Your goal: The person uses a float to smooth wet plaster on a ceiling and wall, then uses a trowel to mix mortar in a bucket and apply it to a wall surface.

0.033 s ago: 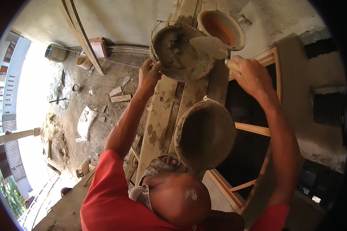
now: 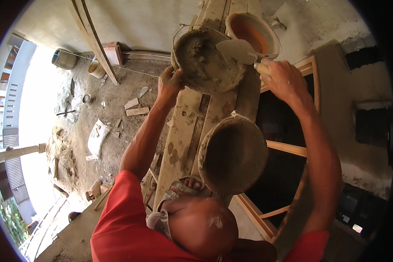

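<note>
My left hand grips the near left rim of a bucket of wet grey mortar, fingers closed over the edge. In my right hand is the wooden handle of a trowel, its blade over the right side of the mortar. Some mortar is heaped in the bucket's far part, and its surface looks wetter nearer the blade. Closer to me stands a second, mortar-crusted bucket, its inside dark. Behind the trowel sits a pail with an orange inside.
The buckets stand on wooden planks, where my sandalled foot also rests. A wooden window frame lies to the right, by a rough plastered wall. Down left is a dirt floor with a sack, wood scraps and buckets; a slanted timber rises there.
</note>
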Demonstrator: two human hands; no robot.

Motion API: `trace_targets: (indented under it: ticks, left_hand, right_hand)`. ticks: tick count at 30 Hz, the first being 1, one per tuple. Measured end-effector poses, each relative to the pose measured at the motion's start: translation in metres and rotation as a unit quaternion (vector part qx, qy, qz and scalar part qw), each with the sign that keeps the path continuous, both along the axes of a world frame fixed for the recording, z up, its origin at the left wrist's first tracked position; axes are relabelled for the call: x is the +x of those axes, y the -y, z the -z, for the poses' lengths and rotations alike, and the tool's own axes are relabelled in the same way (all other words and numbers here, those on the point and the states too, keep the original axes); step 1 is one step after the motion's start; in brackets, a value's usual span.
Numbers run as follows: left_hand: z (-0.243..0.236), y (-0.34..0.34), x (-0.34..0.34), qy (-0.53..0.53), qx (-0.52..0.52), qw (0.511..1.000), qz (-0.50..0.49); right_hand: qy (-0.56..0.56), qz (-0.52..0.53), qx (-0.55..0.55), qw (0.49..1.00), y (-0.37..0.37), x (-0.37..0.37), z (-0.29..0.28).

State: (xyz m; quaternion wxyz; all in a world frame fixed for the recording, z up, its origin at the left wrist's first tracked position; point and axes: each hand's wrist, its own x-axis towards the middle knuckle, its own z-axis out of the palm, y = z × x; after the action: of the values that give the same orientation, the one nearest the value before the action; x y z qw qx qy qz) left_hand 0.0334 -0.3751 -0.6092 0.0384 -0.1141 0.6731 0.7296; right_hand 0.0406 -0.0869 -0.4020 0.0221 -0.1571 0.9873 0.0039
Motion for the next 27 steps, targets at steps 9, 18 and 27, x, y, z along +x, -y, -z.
trace_targets:
  ticks: [9,18,27]
  left_hand:
    - [-0.006,-0.005,-0.005,0.000,0.147,0.989,0.004]
    - [-0.011,-0.005,-0.003,0.015,0.195,0.981,-0.010]
    - [-0.014,-0.005,0.001,0.013,0.193,0.981,-0.024]
  right_hand:
    - [-0.125,-0.163,0.149,0.967,0.037,-0.119,0.042]
    - [-0.045,-0.305,0.278,0.910,0.081,-0.117,0.064]
    - [0.053,-0.112,0.078,0.989,0.023,-0.057,0.024]
